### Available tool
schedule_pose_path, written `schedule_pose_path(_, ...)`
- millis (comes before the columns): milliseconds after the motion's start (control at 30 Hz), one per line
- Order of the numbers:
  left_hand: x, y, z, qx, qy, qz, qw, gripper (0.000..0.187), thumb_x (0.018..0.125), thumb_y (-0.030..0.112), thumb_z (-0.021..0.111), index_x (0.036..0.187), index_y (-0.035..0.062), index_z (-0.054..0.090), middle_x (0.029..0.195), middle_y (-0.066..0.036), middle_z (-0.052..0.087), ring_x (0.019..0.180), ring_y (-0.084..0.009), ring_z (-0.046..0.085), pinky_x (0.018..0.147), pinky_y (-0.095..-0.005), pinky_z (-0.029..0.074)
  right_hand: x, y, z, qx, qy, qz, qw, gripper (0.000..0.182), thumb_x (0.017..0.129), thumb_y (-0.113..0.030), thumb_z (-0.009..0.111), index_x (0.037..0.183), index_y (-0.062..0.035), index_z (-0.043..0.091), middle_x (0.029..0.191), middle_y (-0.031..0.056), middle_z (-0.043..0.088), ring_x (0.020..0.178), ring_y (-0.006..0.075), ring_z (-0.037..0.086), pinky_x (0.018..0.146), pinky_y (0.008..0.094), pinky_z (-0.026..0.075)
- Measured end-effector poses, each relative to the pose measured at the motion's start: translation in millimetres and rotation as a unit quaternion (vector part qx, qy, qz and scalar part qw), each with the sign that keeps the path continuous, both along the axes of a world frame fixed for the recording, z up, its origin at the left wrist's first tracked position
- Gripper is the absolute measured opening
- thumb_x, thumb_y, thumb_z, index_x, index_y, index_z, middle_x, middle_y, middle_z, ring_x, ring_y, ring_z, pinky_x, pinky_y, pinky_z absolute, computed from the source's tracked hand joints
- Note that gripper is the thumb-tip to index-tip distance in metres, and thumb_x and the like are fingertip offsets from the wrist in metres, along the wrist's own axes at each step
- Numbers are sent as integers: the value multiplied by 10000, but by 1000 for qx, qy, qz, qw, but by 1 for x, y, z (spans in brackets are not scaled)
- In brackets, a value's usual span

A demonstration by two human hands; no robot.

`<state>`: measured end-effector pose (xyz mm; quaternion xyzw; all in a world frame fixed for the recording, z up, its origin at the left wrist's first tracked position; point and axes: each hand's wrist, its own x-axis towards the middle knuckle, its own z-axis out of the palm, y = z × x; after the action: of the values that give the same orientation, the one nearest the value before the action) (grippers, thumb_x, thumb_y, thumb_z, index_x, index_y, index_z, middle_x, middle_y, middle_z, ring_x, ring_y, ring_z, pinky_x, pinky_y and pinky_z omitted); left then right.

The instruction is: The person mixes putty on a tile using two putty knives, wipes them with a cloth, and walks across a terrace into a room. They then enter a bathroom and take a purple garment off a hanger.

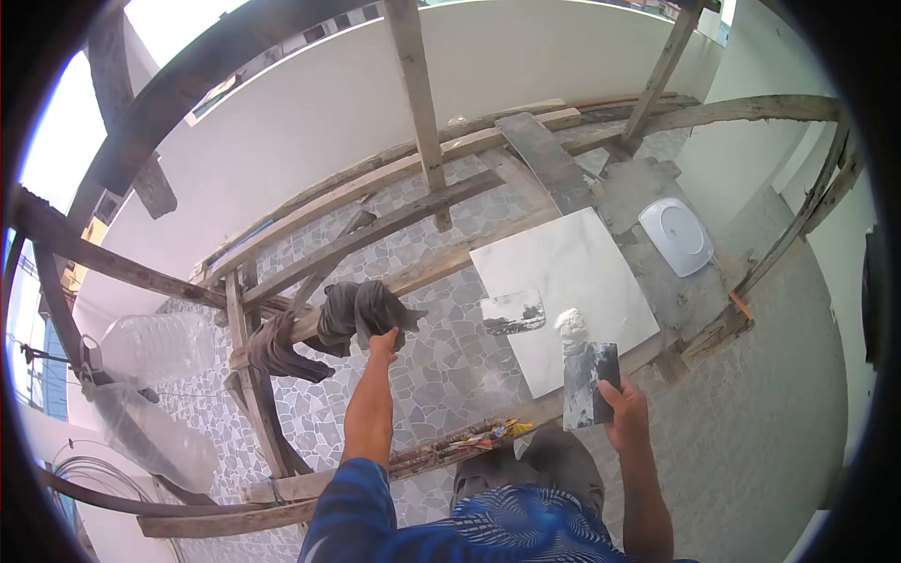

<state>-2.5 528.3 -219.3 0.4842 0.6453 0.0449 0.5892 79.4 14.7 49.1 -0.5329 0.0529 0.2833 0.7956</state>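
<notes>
Reaching forward, my left hand (383,345) is closed on the hanging end of a dark grey cloth (361,314), which is draped over a wooden beam. In my right hand (627,411) is a dark, flat putty spreader (589,385) smeared with white paste; my thumb lies on its face. The spreader's far edge is over the near part of a white square board (601,253). A small mound of white putty (570,325) sits on that board just beyond it. A second smeared spreader (513,312) lies at the board's left edge.
A white plastic lid (676,236) rests on a dusty plank surface at right. Wooden scaffold posts (418,103) and beams surround me. Large clear plastic bottles (160,347) are at left. Yellow and red scraps (507,430) lie along the near beam, above stone-patterned flooring (441,347).
</notes>
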Motion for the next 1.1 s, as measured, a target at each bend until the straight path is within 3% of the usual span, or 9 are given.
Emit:
schedule_pose_path(67,7,19,-15,23,-47,-20,998,658,824,301,767,1338,4,482,1215,-184,563,1022,-385,601,906,-590,464,-31,4,-3,0,10,-55,998,258,922,-32,605,1161,65,594,1028,79,660,873,141,645,797,285,530)
schedule_pose_path(233,6,53,-64,195,-82,-108,971,468,827,225,731,1176,-50,583,1050,-114,622,936,-236,599,876,-405,455,-93,20,1,-5,39,-121,992,256,919,-35,613,1154,66,595,1014,85,665,864,146,650,791,281,531)
schedule_pose_path(333,-5,31,-36,226,-131,-127,957,415,868,189,655,1176,-76,574,1081,-114,632,974,-195,589,853,-346,452,-108,31,17,0,34,-145,989,254,920,-55,622,1145,60,599,992,82,666,841,144,653,778,282,536)
schedule_pose_path(433,-33,9,-1,237,-171,-209,933,413,941,194,571,1269,-56,541,1182,-151,619,1055,-233,593,884,-382,462,-114,34,26,26,65,-144,987,254,925,-57,599,1145,68,577,1018,99,650,893,159,648,817,300,522)
schedule_pose_path(600,-57,-14,83,-77,-411,20,908,391,1015,273,446,1268,-12,535,1247,-195,594,1132,-302,596,989,-425,462,-109,46,15,60,115,-111,985,288,925,-69,600,1175,71,566,1021,91,648,882,161,653,807,300,528)
schedule_pose_path(667,-57,-8,101,-228,-491,68,838,404,1028,317,424,1224,-11,553,1224,-220,602,1142,-344,595,1007,-489,483,-102,64,19,75,92,-73,990,292,928,-68,597,1184,69,565,1025,93,649,884,152,656,796,304,541)
schedule_pose_path(800,-52,5,76,-453,-605,-11,655,435,1039,275,352,1236,-76,515,1227,-311,567,1119,-453,584,969,-611,471,-76,120,22,62,46,-19,997,229,930,-77,621,1128,36,610,941,42,659,788,101,636,714,274,546)
schedule_pose_path(967,-71,-35,130,-474,-598,-52,644,413,1033,252,388,1283,-56,503,1238,-274,578,1125,-440,594,954,-618,494,-39,200,3,97,9,39,995,196,931,-98,624,1096,6,629,924,34,661,756,90,638,637,248,544)
schedule_pose_path(1100,-87,-17,122,-491,-580,-81,645,415,1033,255,390,1333,-18,480,1289,-241,563,1169,-405,581,999,-595,473,-33,237,17,49,-16,62,997,211,939,-148,619,1105,-17,626,888,27,682,711,91,670,565,244,562)
